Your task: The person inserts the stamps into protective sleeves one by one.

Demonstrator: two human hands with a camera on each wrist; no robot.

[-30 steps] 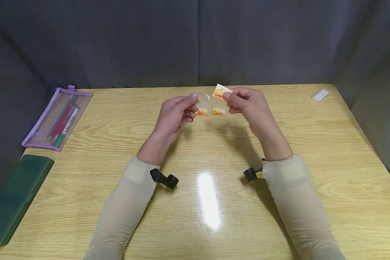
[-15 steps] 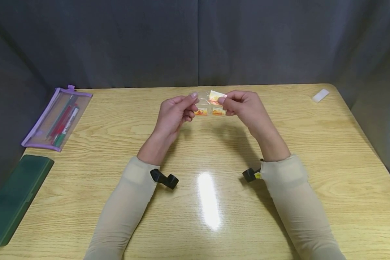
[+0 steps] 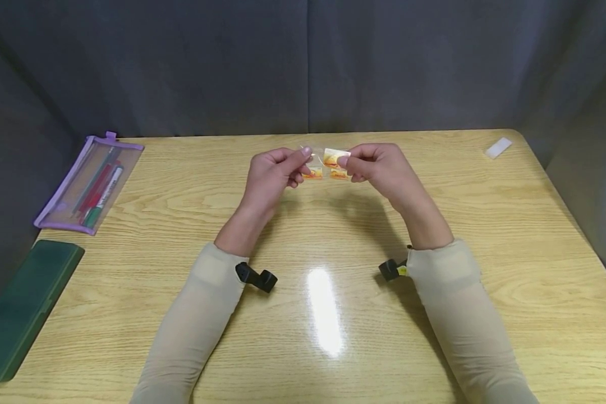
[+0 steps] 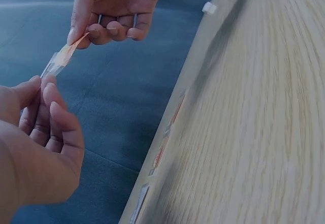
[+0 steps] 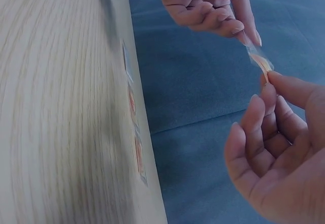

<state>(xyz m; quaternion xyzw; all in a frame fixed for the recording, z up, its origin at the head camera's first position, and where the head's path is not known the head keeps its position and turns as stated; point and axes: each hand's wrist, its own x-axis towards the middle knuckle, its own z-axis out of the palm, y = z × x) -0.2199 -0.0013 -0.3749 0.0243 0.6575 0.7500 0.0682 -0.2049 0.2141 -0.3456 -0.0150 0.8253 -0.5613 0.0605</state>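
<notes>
My left hand [image 3: 270, 174] pinches a small clear plastic sleeve [image 4: 53, 67] between thumb and fingers, above the table's far edge. Facing it, my right hand [image 3: 386, 168] pinches a small yellow-and-orange printed card [image 3: 335, 157] with a white border. The card's leading end overlaps the sleeve's mouth in both wrist views. Below the hands, two similar cards lie on the table, one on the left [image 3: 313, 173] and one on the right [image 3: 339, 174], the latter partly covered by my right fingers. A greyish flat piece [image 4: 139, 203] lies in line with them, hidden behind my left hand in the head view.
At the left are a purple-trimmed mesh pouch [image 3: 88, 182] with pens inside and a dark green case [image 3: 27, 308]. A small white block [image 3: 498, 148] sits near the back right corner of the wooden table [image 3: 363, 336]. A dark curtain [image 3: 303, 67] hangs behind.
My right hand has brought the printed card left and down, from beside the sleeve to overlapping it. The left hand has stayed nearly still, holding the sleeve.
</notes>
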